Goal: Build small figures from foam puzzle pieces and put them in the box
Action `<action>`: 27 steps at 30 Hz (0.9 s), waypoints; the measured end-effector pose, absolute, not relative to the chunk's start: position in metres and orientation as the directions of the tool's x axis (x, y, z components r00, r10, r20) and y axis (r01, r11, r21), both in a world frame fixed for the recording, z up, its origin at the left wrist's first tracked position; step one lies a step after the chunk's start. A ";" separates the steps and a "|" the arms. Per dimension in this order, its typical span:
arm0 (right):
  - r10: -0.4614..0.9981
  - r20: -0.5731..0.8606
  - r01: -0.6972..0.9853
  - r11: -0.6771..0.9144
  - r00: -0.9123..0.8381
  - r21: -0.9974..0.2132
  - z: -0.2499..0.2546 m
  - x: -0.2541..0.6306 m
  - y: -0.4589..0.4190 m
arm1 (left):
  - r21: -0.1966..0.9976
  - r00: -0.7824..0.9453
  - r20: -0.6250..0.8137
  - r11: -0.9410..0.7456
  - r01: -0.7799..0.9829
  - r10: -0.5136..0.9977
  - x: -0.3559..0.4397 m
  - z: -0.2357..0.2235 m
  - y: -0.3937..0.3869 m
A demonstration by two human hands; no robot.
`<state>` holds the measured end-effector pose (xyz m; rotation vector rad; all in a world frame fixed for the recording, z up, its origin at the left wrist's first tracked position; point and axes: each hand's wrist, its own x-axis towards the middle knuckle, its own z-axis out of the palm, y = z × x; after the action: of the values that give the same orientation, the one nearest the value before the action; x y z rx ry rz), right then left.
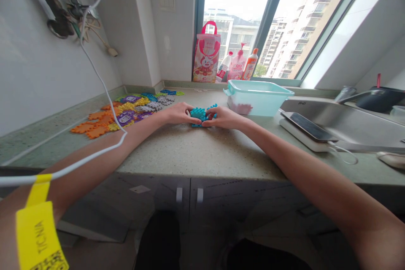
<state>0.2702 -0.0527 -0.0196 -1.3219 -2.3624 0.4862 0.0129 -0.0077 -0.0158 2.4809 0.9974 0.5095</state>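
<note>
Just above the middle of the counter, my left hand and my right hand are closed on teal interlocking foam-like puzzle pieces. The left fingers grip the left side of the teal stack. My right thumb and fingers pinch its right side, where a toothed teal edge sticks up behind them. How many pieces are between the hands I cannot tell. To the left lie many similar puzzle pieces in orange, yellow, purple and grey, flat and partly overlapping.
A pale turquoise plastic tub with some pinkish pieces inside stands right of my hands. Beyond it are a sink and a phone on a white block. Bottles line the windowsill. A white cable hangs across the left side.
</note>
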 end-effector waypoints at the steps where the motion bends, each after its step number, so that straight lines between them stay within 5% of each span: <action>1: 0.860 0.167 0.729 0.500 -0.483 -0.468 -0.020 0.270 -0.053 | 0.504 0.678 0.170 -0.655 0.564 0.715 0.013 -0.015 -0.008; 27: 0.844 0.184 0.726 0.528 -0.503 -0.441 -0.019 0.269 -0.055 | 0.543 0.702 0.132 -0.643 0.539 0.700 0.008 -0.017 -0.003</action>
<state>0.2689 -0.0548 -0.0188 -1.2923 -2.3952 0.4361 0.0075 -0.0025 -0.0165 2.4389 0.9521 0.4589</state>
